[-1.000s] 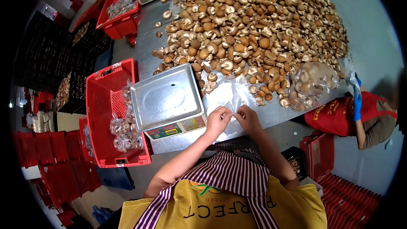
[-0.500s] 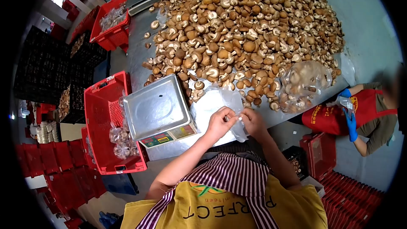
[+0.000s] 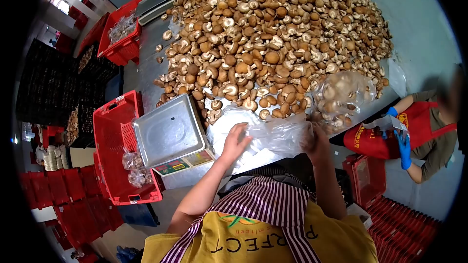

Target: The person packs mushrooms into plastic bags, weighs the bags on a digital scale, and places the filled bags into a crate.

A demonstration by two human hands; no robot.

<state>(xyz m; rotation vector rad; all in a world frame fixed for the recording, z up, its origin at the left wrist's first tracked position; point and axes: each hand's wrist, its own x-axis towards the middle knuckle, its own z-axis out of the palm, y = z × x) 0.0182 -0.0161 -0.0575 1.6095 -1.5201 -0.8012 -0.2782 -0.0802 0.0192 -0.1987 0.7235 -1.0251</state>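
A clear plastic bag (image 3: 280,135) is stretched sideways above the near table edge. My right hand (image 3: 315,142) is closed on its right end. At the bag's left end is my left hand (image 3: 236,142), fingers apart, beside white plastic sheets (image 3: 229,122) on the table. A scale (image 3: 170,129) with a metal tray stands to the left of my left hand. Beyond my hands lies a large heap of brown mushrooms (image 3: 287,34). Filled bags of mushrooms (image 3: 343,92) rest to the right, near the table edge.
A red crate (image 3: 114,117) with bagged mushrooms (image 3: 139,177) stands left of the scale. Another red crate (image 3: 122,44) and a second scale (image 3: 155,2) are farther back. A co-worker in a red apron (image 3: 373,141) and blue gloves is at the right.
My hands have moved apart; the bag, earlier bunched between my fingertips, is now spread out with my right hand farther right. The view has shifted. The co-worker's hands came together before the apron.
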